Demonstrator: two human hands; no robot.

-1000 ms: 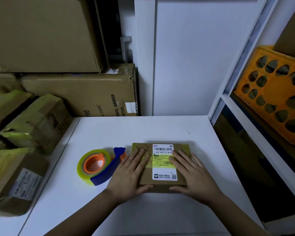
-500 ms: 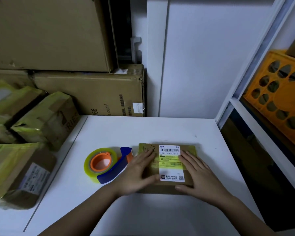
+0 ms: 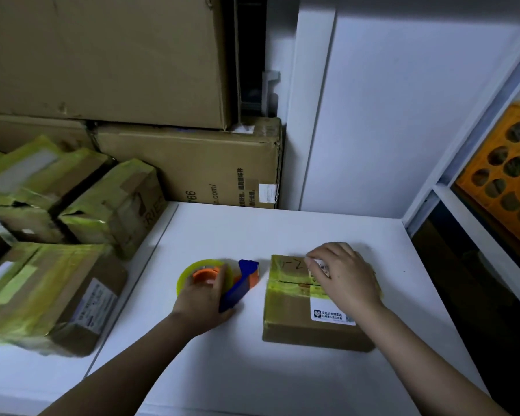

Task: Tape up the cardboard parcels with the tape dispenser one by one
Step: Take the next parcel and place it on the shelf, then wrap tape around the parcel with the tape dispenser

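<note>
A flat cardboard parcel [image 3: 294,307] with a white shipping label and yellowish tape across its top lies on the white table [image 3: 282,235]. My right hand [image 3: 345,274] rests on the parcel's top, fingers bent over the far edge of the label. Left of the parcel lies the tape dispenser [image 3: 237,283], blue with an orange hub and a roll of yellowish clear tape. My left hand [image 3: 204,298] is wrapped round the dispenser's handle and roll, which still sit on the table.
Several taped parcels [image 3: 51,283] are piled on the left, spilling onto the table's left edge. Big cardboard cartons [image 3: 192,169] stack behind them. A white wall panel stands at the back; a white shelf frame with an orange crate [image 3: 505,181] is on the right.
My left hand left the parcel and moved left onto the tape dispenser, closing round it. My right hand slid up toward the parcel's far edge. The view shifted left.
</note>
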